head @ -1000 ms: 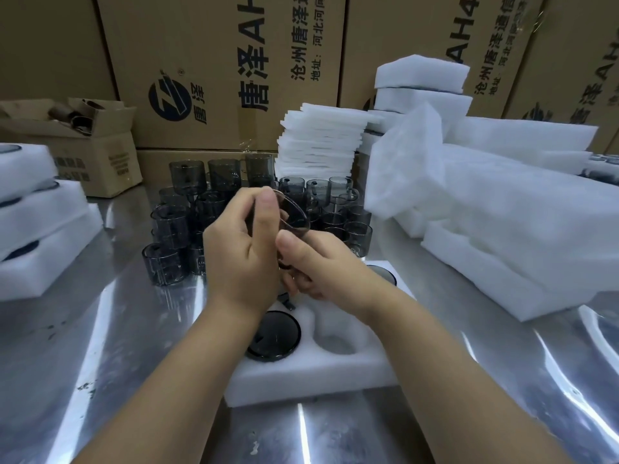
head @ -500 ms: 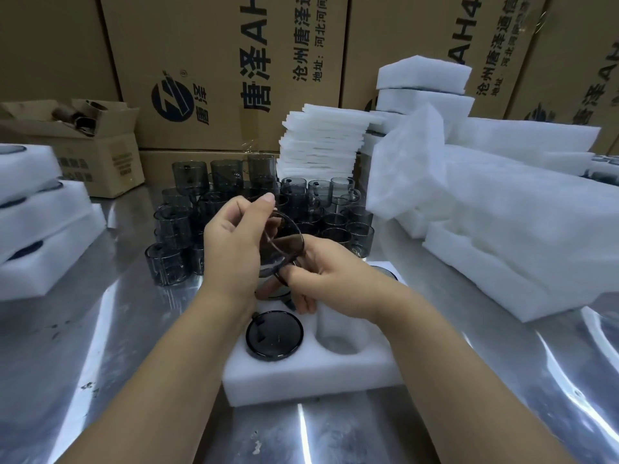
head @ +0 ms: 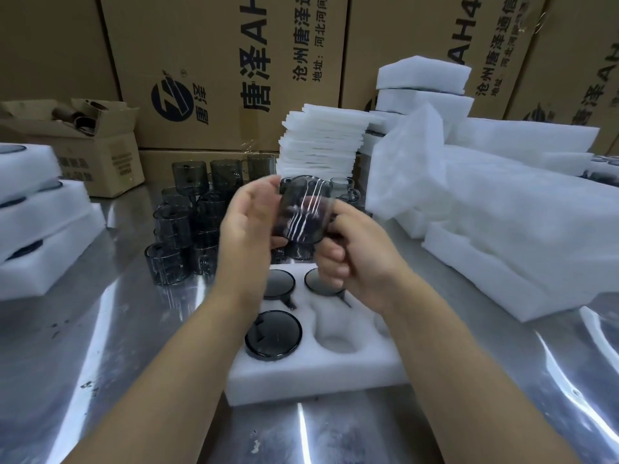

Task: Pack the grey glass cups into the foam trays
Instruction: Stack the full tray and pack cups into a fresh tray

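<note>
The cartons (head: 227, 61) behind the foam sheet stack (head: 323, 142) read "唐泽", "AH", "沧州唐泽通信" and "地址:河北河间".

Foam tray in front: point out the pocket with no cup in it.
The near-right pocket of the foam tray: bare white foam inside, while the other three each hold a grey cup.

You worked in a packing warehouse; printed shipping cartons (head: 217, 61) walled the back; white foam trays (head: 502, 212) lay heaped on your steel tabletop (head: 83, 346); loose grey glass cups (head: 174, 222) stood clustered beside them.
</note>
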